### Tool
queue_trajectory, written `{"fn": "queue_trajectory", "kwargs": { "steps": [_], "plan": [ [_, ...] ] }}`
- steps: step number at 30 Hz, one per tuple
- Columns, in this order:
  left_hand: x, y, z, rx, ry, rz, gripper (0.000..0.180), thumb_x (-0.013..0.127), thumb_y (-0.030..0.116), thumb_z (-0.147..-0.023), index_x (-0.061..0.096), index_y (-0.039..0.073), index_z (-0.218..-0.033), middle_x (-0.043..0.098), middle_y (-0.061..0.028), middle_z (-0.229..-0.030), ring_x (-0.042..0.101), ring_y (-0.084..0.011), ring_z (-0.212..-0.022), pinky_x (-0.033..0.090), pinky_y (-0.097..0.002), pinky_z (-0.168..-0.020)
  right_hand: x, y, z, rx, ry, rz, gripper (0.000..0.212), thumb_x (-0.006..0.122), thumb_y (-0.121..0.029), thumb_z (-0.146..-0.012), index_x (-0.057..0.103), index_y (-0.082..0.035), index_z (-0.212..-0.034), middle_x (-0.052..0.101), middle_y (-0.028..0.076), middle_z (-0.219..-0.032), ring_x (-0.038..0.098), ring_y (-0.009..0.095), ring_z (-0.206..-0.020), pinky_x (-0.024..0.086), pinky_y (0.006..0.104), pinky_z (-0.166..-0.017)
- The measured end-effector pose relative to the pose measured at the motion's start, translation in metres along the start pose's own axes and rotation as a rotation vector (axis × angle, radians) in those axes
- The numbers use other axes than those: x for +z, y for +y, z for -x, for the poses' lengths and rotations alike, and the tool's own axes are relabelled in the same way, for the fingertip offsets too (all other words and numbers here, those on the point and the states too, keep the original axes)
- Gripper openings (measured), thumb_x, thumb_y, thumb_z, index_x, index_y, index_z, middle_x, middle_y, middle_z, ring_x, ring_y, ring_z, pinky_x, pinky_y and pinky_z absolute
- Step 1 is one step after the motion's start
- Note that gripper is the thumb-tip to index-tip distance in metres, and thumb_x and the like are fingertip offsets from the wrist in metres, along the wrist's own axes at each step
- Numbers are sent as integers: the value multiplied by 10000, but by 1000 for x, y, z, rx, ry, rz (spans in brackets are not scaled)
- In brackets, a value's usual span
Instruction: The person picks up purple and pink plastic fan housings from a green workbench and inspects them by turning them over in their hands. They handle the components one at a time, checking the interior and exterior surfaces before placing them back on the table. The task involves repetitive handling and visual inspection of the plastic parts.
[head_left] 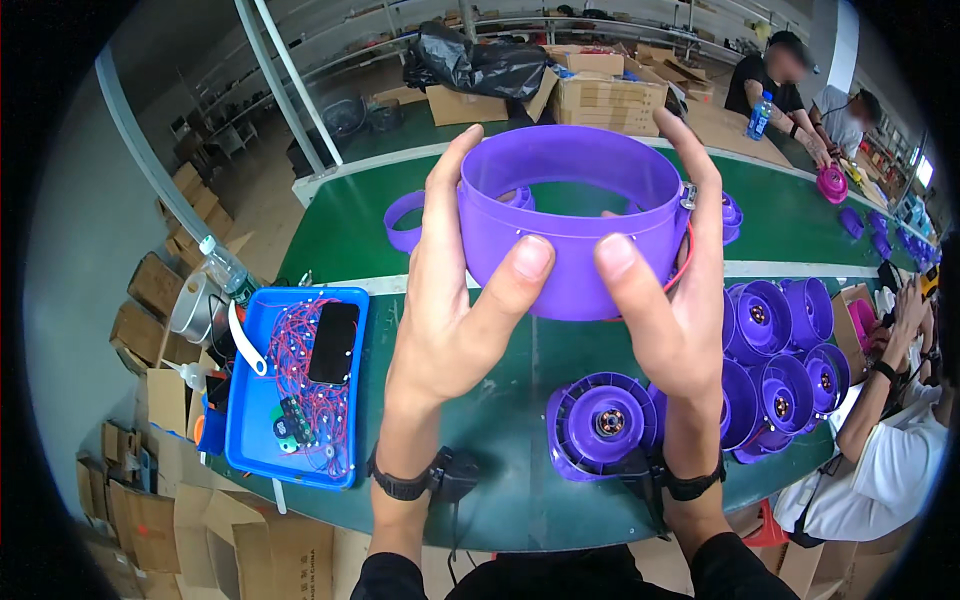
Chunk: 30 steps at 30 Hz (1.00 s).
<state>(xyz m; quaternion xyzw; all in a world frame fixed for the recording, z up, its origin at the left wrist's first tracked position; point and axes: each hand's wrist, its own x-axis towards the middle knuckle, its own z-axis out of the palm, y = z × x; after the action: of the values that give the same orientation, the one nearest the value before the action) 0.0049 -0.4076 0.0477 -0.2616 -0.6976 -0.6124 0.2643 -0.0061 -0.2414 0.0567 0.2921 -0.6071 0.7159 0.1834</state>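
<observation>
At your far left, creased brown cardboard boxes (150,520) stand with flaps open. Next comes a shallow blue plastic tray (255,415) with rounded corners, holding a loose tangle of thin red wires (290,340) and a glossy black rectangular slab (333,343) with a phone's shape. A smooth white curved strip (243,345) lies over the tray's left edge. Farther back, a thin-walled purple hoop (403,222) stands on the smooth green tabletop (510,400).

Your left hand (435,340) is clamped on the left side of a wide purple plastic ring (575,280), its thumb pressed to the front wall and its index finger running up the side; you cannot tell how the remaining fingers sit behind. The ring is raised over the table between your hands, its round opening facing up and tipped slightly toward you; its wall looks smooth, with a fine ridge below the rim. Your right hand (670,330) clamps the opposite side in the same manner, beside a small metallic piece (688,196) and a thin red lead (686,258).

Below, a finned purple housing (600,425) surrounds a round hub. Farthest right on your table, cup-shaped purple housings (785,395) cluster closely together.
</observation>
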Motion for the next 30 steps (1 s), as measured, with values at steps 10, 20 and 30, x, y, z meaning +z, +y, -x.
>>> {"fn": "queue_trajectory", "kwargs": {
  "steps": [10, 20, 30],
  "plan": [
    [-5, -2, -2, 39, -19, -36, 878, 684, 417, -877, 247, -49, -1479, 504, -237, -1355, 521, -312, -1251, 404, -417, -1060, -3, 2, 1, -102, -117, 62, 823, 776, -136, -785, 310, 15, -1447, 504, 193, -1333, 532, 251, -1232, 436, 375, -1046],
    [-12, -6, -1, 17, -2, -89, 854, 672, 417, -883, 270, -63, -1463, 520, -236, -1332, 518, -305, -1246, 400, -409, -1056, 5, -2, 1, 89, -42, -48, 651, 653, -190, -901, 332, 12, -1430, 512, 179, -1323, 516, 233, -1226, 404, 352, -1050],
    [-13, 6, 2, -40, 20, -85, 748, 671, 397, -904, 372, -52, -1421, 642, -196, -1156, 637, -250, -1041, 494, -368, -926, 7, 4, 6, -58, -33, 102, 697, 673, -258, -899, 328, 15, -1440, 504, 175, -1321, 526, 237, -1212, 411, 362, -1044]
  ]
}}
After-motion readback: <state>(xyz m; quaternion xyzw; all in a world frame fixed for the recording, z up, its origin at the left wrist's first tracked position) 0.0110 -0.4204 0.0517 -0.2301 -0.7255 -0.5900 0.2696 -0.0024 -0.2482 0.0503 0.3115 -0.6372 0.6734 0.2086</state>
